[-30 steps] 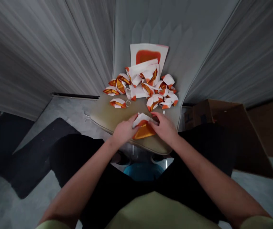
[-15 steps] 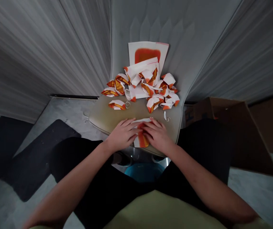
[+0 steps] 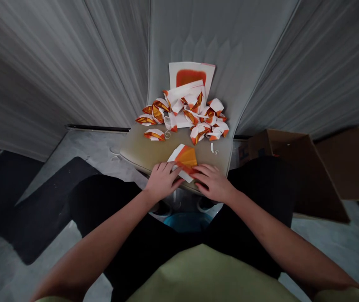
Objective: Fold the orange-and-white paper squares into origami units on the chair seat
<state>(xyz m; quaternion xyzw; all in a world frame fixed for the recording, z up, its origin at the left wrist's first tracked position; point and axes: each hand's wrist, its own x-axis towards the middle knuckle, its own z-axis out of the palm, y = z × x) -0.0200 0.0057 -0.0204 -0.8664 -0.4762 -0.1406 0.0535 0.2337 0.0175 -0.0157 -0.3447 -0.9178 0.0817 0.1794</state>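
A partly folded sheet of gold-and-orange joss paper with white borders lies at the front of the chair seat, one corner pointing away from me. My left hand grips its near left edge, fingers over the paper and thumb low. From the other side, my right hand has its fingertips closed on the near right edge. Beyond them lies a pile of folded paper ingots, gold inside and white outside. One ingot sits apart on the left. Flat joss paper sheets lean behind the pile.
The padded chair seat carries everything, with its grey backrest behind. Small paper scraps lie on the seat. An open cardboard box stands on the right. Below the seat is a blue basin; a dark mat lies left.
The paper has turned and shifted away from me, so more of its gold face shows. My hands have moved apart, from flat on top of it to its near edges.
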